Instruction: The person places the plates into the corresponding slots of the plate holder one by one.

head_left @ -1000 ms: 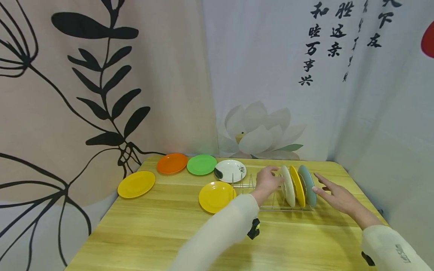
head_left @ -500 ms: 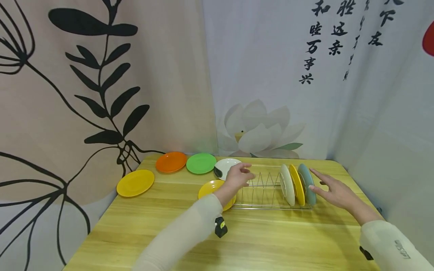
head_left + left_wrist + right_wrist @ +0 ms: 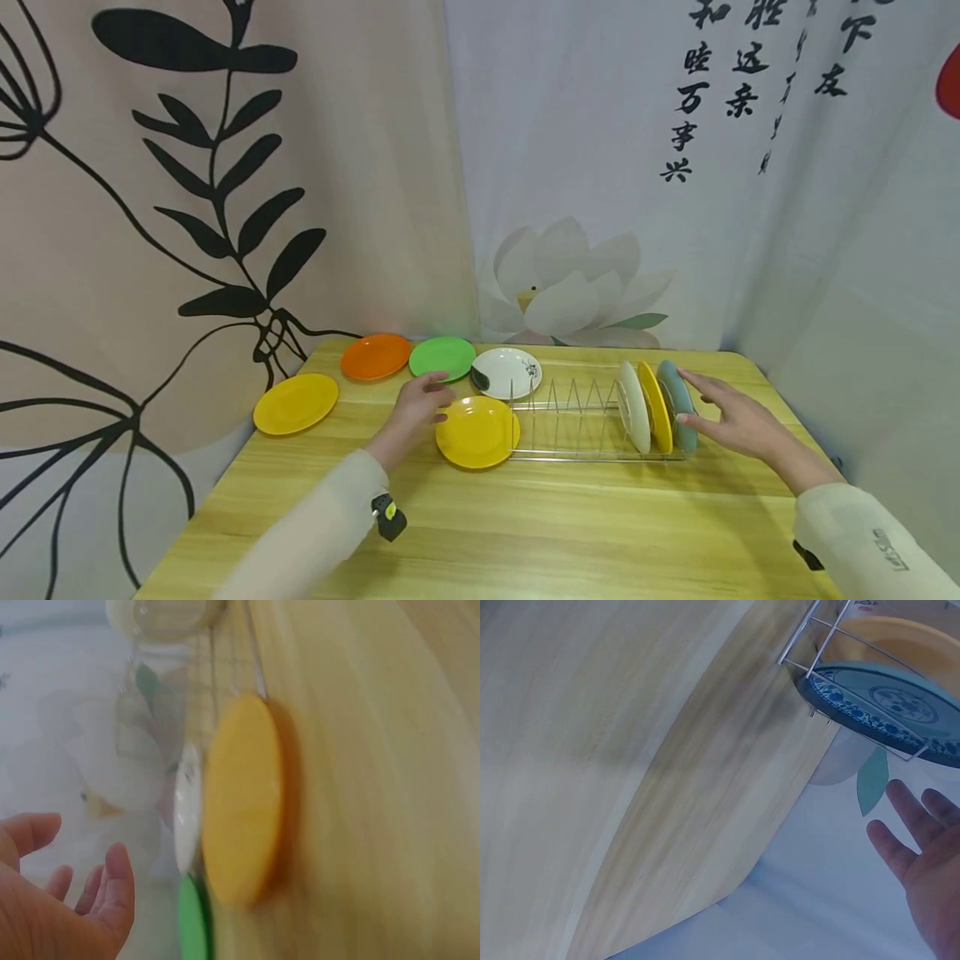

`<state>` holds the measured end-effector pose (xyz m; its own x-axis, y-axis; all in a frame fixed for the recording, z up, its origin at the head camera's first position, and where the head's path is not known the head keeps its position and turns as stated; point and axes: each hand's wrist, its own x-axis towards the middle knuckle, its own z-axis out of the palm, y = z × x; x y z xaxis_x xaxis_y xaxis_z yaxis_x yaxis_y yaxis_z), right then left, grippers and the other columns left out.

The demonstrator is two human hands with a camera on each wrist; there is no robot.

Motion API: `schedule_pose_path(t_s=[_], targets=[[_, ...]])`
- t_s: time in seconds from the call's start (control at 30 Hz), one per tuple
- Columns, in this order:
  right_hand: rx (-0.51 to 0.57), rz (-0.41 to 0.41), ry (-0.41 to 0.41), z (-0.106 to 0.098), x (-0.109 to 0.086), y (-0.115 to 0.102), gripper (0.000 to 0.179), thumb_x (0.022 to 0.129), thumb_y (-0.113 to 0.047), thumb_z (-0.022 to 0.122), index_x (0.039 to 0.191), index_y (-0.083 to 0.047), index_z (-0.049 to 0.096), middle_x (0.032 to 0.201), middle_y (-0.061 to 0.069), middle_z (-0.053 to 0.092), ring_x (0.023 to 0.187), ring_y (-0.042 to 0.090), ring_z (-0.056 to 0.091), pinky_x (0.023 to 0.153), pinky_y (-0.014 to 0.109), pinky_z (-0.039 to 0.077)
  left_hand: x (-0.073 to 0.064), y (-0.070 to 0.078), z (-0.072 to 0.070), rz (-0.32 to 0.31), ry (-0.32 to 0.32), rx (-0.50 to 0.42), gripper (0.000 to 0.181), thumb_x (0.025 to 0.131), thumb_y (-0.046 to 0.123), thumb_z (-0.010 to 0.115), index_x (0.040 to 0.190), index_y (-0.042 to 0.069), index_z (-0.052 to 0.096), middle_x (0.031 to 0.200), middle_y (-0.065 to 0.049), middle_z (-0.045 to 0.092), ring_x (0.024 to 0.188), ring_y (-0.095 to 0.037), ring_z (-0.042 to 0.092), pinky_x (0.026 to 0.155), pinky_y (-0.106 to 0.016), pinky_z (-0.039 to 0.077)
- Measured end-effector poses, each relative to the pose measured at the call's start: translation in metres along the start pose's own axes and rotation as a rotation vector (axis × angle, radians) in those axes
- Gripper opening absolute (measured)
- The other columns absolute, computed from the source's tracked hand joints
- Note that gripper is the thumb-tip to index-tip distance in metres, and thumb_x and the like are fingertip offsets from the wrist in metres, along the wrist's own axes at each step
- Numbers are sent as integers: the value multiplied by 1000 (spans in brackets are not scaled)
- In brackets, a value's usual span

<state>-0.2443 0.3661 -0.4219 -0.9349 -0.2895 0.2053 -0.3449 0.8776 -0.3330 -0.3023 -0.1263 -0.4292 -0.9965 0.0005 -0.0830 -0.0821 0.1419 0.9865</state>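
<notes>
My left hand, with nothing in it, is in the air at the left side of the near yellow plate. Its fingers are loosely bent in the left wrist view, apart from that yellow plate. A wire dish rack holds a white plate, a yellow plate and a blue plate on edge at its right end. My right hand is beside the blue plate, fingers spread. The right wrist view shows the blue plate's patterned face; whether fingertips touch it I cannot tell.
Flat on the table lie an orange plate, a green plate, a white patterned plate and another yellow plate at the far left. A printed curtain hangs behind the table.
My left hand has moved left, from beside the white plate in the rack, past the rack to the near yellow plate. The right hand has stayed by the blue plate, shifting only slightly.
</notes>
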Motion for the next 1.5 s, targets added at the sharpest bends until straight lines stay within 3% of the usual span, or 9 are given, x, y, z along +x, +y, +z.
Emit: schedule_pose_path(t_s=[0.2,0.4,0.63,0.8,1.23,1.5], targets=[[-5,0,-14,1,1,-1,81,95,-52,60,159,-20,23,152,27,34,116,45,56,82,69,46,-7,-20,-33,-37,-3,22,47,93,7,62,139,0,51,113,-18,62,101,-32,57,88,-52,53],[-12,3,-21,1,2,-1,81,96,-52,60,160,-21,22,152,28,35,115,45,57,81,68,47,-10,-33,-45,-118,-16,35,55,95,8,63,145,-2,43,122,-21,59,106,-32,54,93,-52,51],[-7,6,-22,2,1,0,81,96,-52,60,160,-20,22,151,28,35,115,46,57,82,68,47,-6,-50,-44,-152,-14,98,55,95,12,65,145,-2,44,117,-20,58,99,-29,56,85,-46,55],[0,4,-22,3,1,-1,81,96,-51,60,159,-18,22,151,29,35,115,47,57,83,69,47,-7,-58,-39,-183,-28,79,57,94,10,65,145,-4,42,117,-19,56,95,-29,58,80,-41,57],[14,38,-43,2,2,-3,86,94,-55,61,160,-22,17,153,29,32,119,47,54,83,70,45,-6,-63,-27,-198,-28,57,58,91,10,68,143,-3,44,104,-14,56,84,-22,57,70,-33,58],[14,47,-55,2,1,-6,92,91,-57,63,161,-21,15,154,29,30,118,49,54,85,72,44,-5,-64,-21,-193,-35,79,59,91,11,68,144,-3,44,108,-15,57,87,-23,58,73,-35,58]])
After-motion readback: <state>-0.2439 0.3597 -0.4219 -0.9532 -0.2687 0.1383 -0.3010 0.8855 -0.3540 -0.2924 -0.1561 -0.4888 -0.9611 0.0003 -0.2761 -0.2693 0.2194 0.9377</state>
